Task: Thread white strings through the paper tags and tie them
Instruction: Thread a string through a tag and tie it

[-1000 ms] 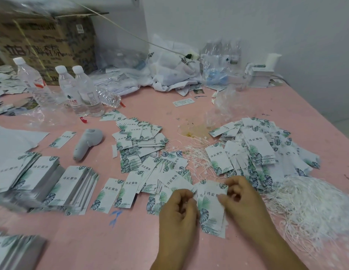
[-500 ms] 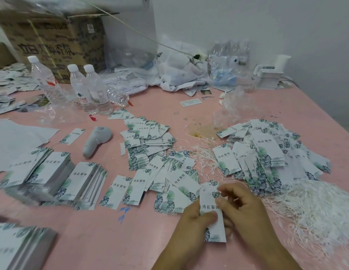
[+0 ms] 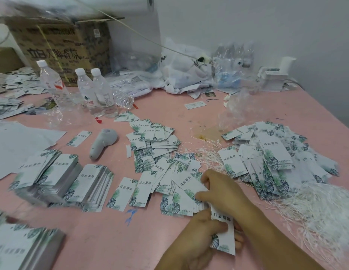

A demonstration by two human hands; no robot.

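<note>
1. Left hand (image 3: 197, 236): fingers curled, thumb pressed across a small stack of white rectangular paper tags with green leaf print (image 3: 224, 236), gripped near the front table edge.
2. Right hand (image 3: 222, 190): reaching forward, fingers bent onto the loose tags (image 3: 181, 182) just beyond the held stack; pinching one or merely touching cannot be told.
3. No string visible in either hand; threading judged not yet begun on this stack.
4. Risk: thin glossy-looking card, smooth-faced, likely to fan out or slip from the thumb if grip loosens while the other hand works.
5. Risk: heap of thin white strings (image 3: 323, 207) at the right lies tangled and wiry; pulling one probably drags several along.
6. Risk: loose strands (image 3: 206, 152) between the piles could snag tags and mix piles.
7. Further out: squared stacks of tags (image 3: 58, 176) at left, soft matte pink table top (image 3: 169, 106), clear plastic water bottles (image 3: 95, 92) standing behind.
</note>
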